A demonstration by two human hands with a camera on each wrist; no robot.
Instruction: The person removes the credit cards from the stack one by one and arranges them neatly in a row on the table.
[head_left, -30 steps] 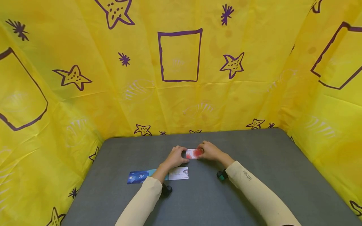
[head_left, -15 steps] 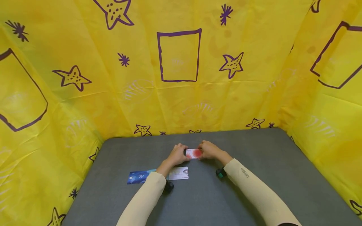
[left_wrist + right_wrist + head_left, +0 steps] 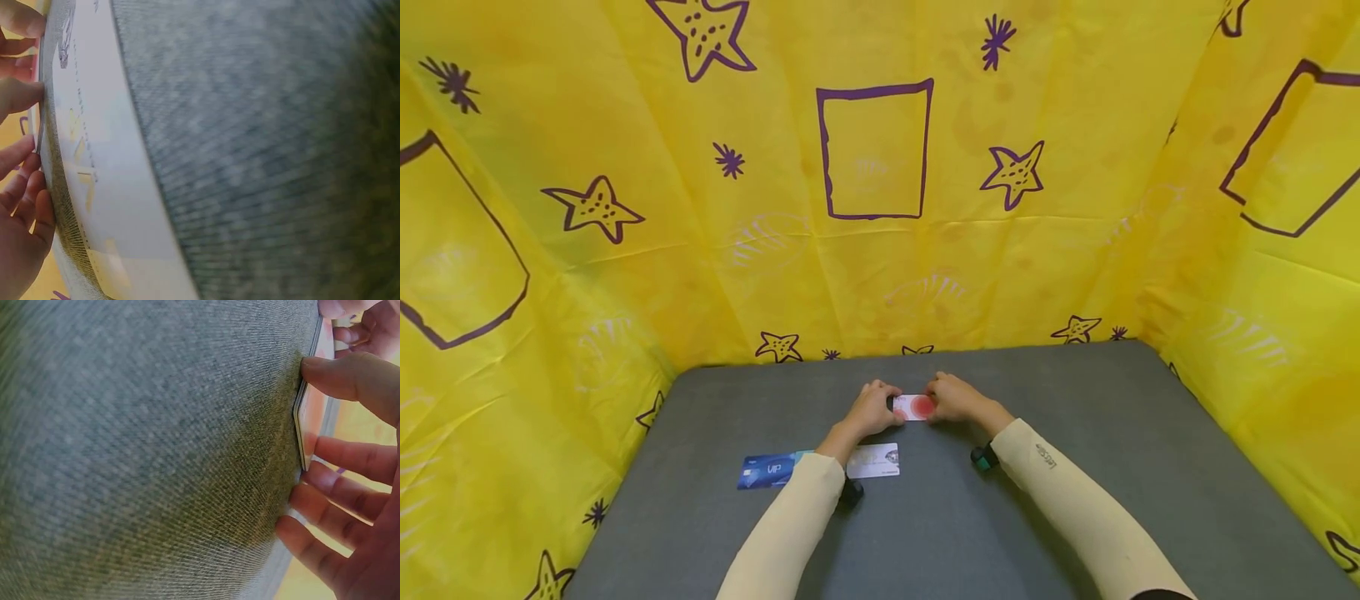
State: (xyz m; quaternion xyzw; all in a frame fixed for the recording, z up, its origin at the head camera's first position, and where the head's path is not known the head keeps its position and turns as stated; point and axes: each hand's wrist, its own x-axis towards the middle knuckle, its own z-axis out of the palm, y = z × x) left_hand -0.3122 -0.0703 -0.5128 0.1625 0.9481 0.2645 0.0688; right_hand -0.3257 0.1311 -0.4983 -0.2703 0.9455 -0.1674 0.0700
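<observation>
- Head view: left hand [image 3: 872,410] and right hand [image 3: 957,398] pinch opposite ends of a red-and-white card [image 3: 913,407] on the far middle of the grey table [image 3: 940,533].
- Nearer, to the left, lie a blue card [image 3: 766,472] reading "VIP" and a white card [image 3: 874,461]; the left sleeve [image 3: 790,525] blocks part of the row.
- Left wrist view: the white card's print is too blurred to read.
- Right wrist view: right thumb at the red-and-white card's near edge.

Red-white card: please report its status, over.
Left hand, right hand holding red-white card at opposite ends. Card on grey table. Nothing seen blocking it; blue VIP card, white card nearer the person.
</observation>
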